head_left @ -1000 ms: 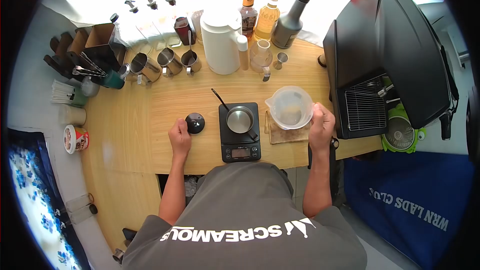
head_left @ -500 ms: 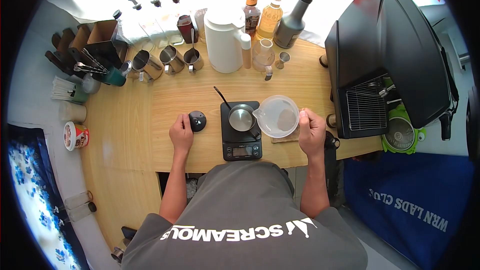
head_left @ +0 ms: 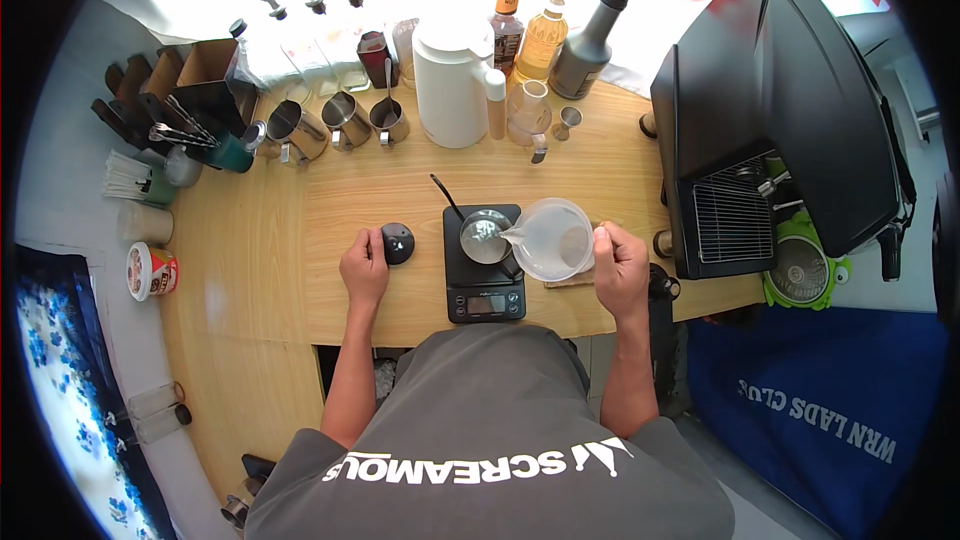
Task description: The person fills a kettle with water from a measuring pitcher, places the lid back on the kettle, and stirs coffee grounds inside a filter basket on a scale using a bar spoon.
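Note:
A clear plastic measuring jug (head_left: pixel 556 237) is gripped by its handle in my right hand (head_left: pixel 621 265). The jug tilts left, its spout over the open top of a small gooseneck kettle (head_left: pixel 485 237), and water runs from it into the kettle. Under the kettle is a black digital scale (head_left: pixel 460 290) with a display at its near edge. My left hand (head_left: pixel 364 265), left of the scale, has its fingers closed on a round black lid (head_left: pixel 399 244) held at the wooden table.
Behind stand a white thermal jug (head_left: pixel 450 90), a glass carafe (head_left: pixel 526 112), a jigger (head_left: pixel 567 120) and several bottles. Metal pitchers (head_left: pixel 345 120) line the back left. A large black cabinet (head_left: pixel 790 120) with a wire rack fills the right; a brown cloth (head_left: pixel 572 281) lies under the jug.
The measuring jug has tipped further toward the kettle, and water now flows from its spout. My left hand stays on the lid.

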Motion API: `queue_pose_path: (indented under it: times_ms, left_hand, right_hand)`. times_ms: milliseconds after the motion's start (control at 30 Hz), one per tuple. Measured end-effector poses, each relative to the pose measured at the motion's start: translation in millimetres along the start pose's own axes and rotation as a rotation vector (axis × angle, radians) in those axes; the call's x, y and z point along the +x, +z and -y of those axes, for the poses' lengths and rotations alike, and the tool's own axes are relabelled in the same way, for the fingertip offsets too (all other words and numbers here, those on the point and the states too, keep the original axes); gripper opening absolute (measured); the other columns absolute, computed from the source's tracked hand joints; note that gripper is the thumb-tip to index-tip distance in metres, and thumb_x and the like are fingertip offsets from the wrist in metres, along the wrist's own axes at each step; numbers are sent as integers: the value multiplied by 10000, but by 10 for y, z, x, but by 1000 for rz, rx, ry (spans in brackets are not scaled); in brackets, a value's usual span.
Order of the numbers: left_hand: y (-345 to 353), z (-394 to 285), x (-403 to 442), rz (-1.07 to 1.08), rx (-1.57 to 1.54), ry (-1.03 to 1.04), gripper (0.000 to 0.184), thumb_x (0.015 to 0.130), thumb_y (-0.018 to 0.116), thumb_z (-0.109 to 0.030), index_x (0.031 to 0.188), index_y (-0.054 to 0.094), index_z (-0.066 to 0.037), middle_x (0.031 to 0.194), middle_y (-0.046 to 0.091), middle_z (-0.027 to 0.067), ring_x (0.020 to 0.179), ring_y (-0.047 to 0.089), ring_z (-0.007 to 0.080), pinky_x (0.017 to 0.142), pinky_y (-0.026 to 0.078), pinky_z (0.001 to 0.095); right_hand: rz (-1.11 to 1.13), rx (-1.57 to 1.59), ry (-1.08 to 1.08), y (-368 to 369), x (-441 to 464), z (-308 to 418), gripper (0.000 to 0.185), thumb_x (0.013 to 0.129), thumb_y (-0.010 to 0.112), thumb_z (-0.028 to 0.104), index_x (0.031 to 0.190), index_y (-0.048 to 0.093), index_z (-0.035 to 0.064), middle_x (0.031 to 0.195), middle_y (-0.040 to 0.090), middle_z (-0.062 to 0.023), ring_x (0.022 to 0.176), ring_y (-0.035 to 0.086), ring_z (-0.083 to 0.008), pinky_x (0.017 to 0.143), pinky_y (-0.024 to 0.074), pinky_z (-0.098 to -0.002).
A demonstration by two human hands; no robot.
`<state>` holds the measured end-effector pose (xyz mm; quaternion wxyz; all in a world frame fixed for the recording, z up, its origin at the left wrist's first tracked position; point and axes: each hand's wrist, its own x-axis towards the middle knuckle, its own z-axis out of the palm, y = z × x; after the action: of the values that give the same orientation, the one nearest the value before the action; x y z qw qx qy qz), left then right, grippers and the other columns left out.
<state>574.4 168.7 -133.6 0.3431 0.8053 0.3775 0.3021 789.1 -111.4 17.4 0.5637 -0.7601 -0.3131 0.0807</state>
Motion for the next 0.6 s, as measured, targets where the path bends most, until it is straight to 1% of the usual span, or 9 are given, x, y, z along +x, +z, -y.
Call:
queue_pose_path:
  times_ms: [133, 267, 567, 600]
  left_hand:
    - [-1, -7, 5, 0, -18, -1, 407, 1051, 540, -283, 737, 501, -28, 547, 424, 122, 478, 417, 230, 484, 341, 374]
    - [-7, -5, 3, -1, -31, 0, 409, 1049, 545, -277, 730, 492, -27, 548, 416, 121, 479, 407, 222, 483, 335, 368]
    - [-15, 5, -13, 0, -87, 35, 380, 1041, 561, -256, 749, 526, -15, 551, 418, 112, 485, 387, 189, 486, 332, 354]
    - [-15, 5, -18, 15, -97, 20, 394, 1049, 551, -247, 740, 489, -11, 568, 368, 78, 529, 353, 147, 494, 312, 339]
  right_hand:
    - [1, -30, 9, -1, -10, 30, 378, 986, 552, 136, 675, 387, -1, 580, 327, -41, 559, 303, -96, 488, 275, -323]
    - [-1, -40, 3, -9, -17, 24, 375, 980, 557, 140, 676, 392, -5, 580, 327, -51, 557, 302, -102, 489, 278, -332]
    - [1, -54, 20, -12, -5, 40, 372, 976, 561, 143, 678, 401, -12, 575, 328, -61, 553, 308, -111, 490, 282, -338]
    - [-2, -59, 22, -11, -4, 45, 370, 975, 561, 143, 679, 403, -13, 574, 328, -61, 552, 309, -111, 490, 282, -337]
